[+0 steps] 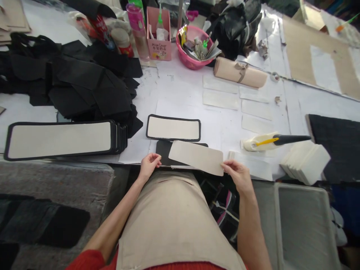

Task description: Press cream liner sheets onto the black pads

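Observation:
My right hand (235, 173) pinches the right end of a cream panel (197, 155), which lies tilted over a black piece (163, 152) at the table's front edge. At the left end of that black piece is my left hand (150, 165), its fingers pressed together; whether they hold anything is too small to tell. Just behind sits a cream panel with a black border (173, 128), flat on the white paper. A stack of longer black-bordered cream panels (59, 139) stands at the left.
Black pieces (92, 78) are heaped at the back left. A pink basket (194, 62) and a rolled beige bundle (239, 73) lie behind. To the right are a brush (292, 140), a yellow-handled tool (266, 142) and a stack of white pieces (306, 161).

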Available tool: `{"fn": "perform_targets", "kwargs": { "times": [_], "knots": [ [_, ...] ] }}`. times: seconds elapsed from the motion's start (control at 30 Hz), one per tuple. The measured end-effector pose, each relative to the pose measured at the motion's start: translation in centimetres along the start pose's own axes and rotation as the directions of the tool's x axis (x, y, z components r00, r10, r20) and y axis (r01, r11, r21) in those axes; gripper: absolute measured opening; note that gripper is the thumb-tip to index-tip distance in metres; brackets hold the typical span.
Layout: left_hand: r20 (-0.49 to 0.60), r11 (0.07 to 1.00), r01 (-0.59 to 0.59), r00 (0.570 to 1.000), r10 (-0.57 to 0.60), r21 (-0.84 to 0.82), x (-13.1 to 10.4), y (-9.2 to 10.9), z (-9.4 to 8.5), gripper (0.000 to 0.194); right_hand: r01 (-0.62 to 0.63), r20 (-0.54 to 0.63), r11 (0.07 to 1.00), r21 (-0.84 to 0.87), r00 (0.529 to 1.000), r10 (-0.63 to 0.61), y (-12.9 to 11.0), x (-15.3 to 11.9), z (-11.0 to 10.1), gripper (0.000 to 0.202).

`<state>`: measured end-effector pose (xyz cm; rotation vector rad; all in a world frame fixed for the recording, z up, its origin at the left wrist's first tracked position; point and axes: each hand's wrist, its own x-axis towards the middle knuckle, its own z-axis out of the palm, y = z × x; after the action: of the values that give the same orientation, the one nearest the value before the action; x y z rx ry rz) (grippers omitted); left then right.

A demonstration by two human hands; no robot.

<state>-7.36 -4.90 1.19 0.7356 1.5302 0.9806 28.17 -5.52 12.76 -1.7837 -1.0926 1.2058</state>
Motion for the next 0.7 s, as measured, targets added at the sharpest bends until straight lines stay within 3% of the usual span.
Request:
{"fn": "perform_targets", "kwargs": {
  "times": [0.1,0.23,0.43,0.57,0.7],
  "knots": [
    [0.065,1.000,-0.019,0.998,0.019,0.007,0.3,0.5,1.1,0.039,0.121,0.179,0.988,-0.099,0.979,-0.102,-4.2,-2.3,-1.9,0.018],
    [0.183,0.997,0.025,0.983,-0.012,-0.070,1.1,0.9,3.2,0.048,0.228,0.215,0.960,-0.159,0.957,-0.192,-7.1,-3.8,-3.1,0.013],
    [0.422,0.981,0.122,0.905,-0.048,-0.149,1.7,1.0,5.1,0.041,0.264,0.218,0.949,-0.171,0.950,-0.225,-7.3,-4.5,-3.7,0.009],
    [0.407,0.973,0.155,0.910,-0.074,-0.170,1.5,1.0,4.8,0.038,0.212,0.140,0.963,-0.167,0.972,-0.190,-6.9,-4.7,-3.8,0.013],
    [0.320,0.974,0.165,0.941,-0.110,-0.152,1.2,0.8,3.6,0.041,0.095,0.019,0.990,-0.106,0.995,-0.093,-5.7,-4.3,-3.5,0.019]
  ]
}}
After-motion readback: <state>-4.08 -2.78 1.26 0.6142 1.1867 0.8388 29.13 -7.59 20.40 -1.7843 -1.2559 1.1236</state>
